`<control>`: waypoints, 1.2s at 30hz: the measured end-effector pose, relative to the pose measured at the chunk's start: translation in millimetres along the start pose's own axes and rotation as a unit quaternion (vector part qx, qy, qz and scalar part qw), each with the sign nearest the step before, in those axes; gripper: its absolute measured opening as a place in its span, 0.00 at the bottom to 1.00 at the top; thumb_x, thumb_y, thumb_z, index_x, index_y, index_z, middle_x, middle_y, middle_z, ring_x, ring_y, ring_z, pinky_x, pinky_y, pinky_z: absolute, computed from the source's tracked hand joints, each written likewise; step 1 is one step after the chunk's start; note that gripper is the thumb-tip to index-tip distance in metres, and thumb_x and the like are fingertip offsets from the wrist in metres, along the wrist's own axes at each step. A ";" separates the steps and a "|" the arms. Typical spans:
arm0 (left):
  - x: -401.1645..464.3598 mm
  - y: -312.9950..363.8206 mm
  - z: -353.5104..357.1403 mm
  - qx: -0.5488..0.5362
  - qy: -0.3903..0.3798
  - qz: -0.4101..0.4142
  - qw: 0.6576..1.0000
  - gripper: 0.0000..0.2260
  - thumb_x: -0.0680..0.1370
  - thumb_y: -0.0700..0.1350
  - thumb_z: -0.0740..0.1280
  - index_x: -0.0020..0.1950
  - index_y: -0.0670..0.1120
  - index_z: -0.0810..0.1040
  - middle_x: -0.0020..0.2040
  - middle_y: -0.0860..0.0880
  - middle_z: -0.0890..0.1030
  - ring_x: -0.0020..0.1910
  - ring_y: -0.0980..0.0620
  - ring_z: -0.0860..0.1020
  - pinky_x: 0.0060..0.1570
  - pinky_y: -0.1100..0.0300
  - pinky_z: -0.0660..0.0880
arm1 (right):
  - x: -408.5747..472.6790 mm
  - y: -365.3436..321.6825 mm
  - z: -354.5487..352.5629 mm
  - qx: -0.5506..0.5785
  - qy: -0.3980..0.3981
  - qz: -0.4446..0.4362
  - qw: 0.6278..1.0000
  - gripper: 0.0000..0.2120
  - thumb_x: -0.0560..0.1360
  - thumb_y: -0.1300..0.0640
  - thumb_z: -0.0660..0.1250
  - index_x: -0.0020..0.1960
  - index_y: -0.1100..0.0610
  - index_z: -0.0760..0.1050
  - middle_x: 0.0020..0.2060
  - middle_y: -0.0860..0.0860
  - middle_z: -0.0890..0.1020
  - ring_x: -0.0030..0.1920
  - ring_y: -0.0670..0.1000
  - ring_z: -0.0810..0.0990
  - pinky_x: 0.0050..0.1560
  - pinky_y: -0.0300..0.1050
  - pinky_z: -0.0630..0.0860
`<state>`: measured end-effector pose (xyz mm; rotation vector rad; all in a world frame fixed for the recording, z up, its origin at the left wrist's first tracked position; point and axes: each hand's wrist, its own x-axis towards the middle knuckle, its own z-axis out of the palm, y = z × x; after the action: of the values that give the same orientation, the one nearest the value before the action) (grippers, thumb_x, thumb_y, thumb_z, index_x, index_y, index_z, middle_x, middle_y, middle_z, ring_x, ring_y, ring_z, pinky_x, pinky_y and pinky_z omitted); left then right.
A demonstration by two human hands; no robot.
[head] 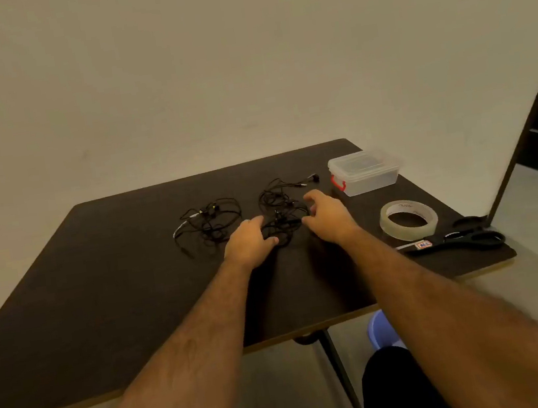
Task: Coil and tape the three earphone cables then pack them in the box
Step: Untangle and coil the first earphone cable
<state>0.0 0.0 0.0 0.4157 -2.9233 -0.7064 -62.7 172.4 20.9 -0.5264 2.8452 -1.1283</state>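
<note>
Three tangled black earphone cables lie on the dark table [101, 296]. One cable [209, 220] lies loose to the left. A second cable [276, 194] lies further back, its plug end trailing right. The third cable [284, 226] sits between my hands. My left hand [250, 241] rests palm down on its left side, fingers touching the wire. My right hand [326, 214] hovers at its right side with fingers curled and apart. A clear plastic box [365, 171] with a lid and red latch stands at the back right.
A roll of clear tape [408, 219] lies right of my right hand. Black scissors [462, 239] lie near the table's right edge. The wall rises behind the table. A blue tub [382, 328] is on the floor under the table's front edge.
</note>
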 end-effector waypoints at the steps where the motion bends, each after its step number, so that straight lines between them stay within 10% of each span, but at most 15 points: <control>1: -0.4 0.6 0.8 0.019 0.002 0.016 1.000 0.23 0.78 0.53 0.68 0.72 0.51 0.71 0.67 0.49 0.77 0.64 0.49 0.76 0.61 0.50 0.75 | 1.9 -1.8 2.6 -0.019 -0.008 -0.002 1.000 0.26 0.77 0.58 0.69 0.73 0.52 0.66 0.63 0.55 0.77 0.61 0.54 0.78 0.63 0.51 0.76; 6: -13.5 0.8 -0.9 0.053 0.003 0.039 0.998 0.06 0.79 0.48 0.66 0.54 0.52 0.80 0.54 0.52 0.82 0.53 0.51 0.79 0.52 0.54 0.77 | -4.3 -9.3 11.8 -0.092 -0.049 -0.013 0.995 0.16 0.76 0.57 0.69 0.63 0.52 0.76 0.58 0.51 0.80 0.57 0.49 0.79 0.60 0.49 0.77; 21: -84.7 52.0 -135.4 -0.177 0.208 0.105 0.956 0.03 0.81 0.43 0.65 0.49 0.48 0.77 0.37 0.54 0.81 0.41 0.53 0.81 0.44 0.58 0.77 | -54.6 -103.7 -81.8 0.005 0.135 -0.187 0.973 0.06 0.75 0.61 0.67 0.50 0.58 0.82 0.45 0.53 0.83 0.44 0.49 0.78 0.48 0.43 0.76; 31: -169.0 100.9 -235.9 -0.170 0.280 0.159 0.931 0.02 0.80 0.43 0.67 0.49 0.46 0.79 0.39 0.50 0.79 0.34 0.52 0.81 0.45 0.51 0.82 | -127.2 -186.6 -170.5 -0.015 0.160 -0.263 0.951 0.03 0.74 0.59 0.67 0.47 0.55 0.79 0.42 0.49 0.79 0.44 0.50 0.78 0.46 0.45 0.75; 36: -179.0 92.3 -258.9 -0.064 0.304 0.133 0.941 0.04 0.80 0.45 0.67 0.51 0.47 0.81 0.54 0.49 0.81 0.50 0.52 0.79 0.51 0.57 0.74 | -135.3 -217.3 -189.4 -0.048 0.141 -0.281 0.948 0.05 0.73 0.61 0.68 0.48 0.57 0.81 0.42 0.48 0.77 0.44 0.50 0.76 0.43 0.42 0.71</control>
<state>192.0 18.4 265.2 0.1741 -2.2761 -0.5905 99.8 193.6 293.9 -1.3543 3.0962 -1.2111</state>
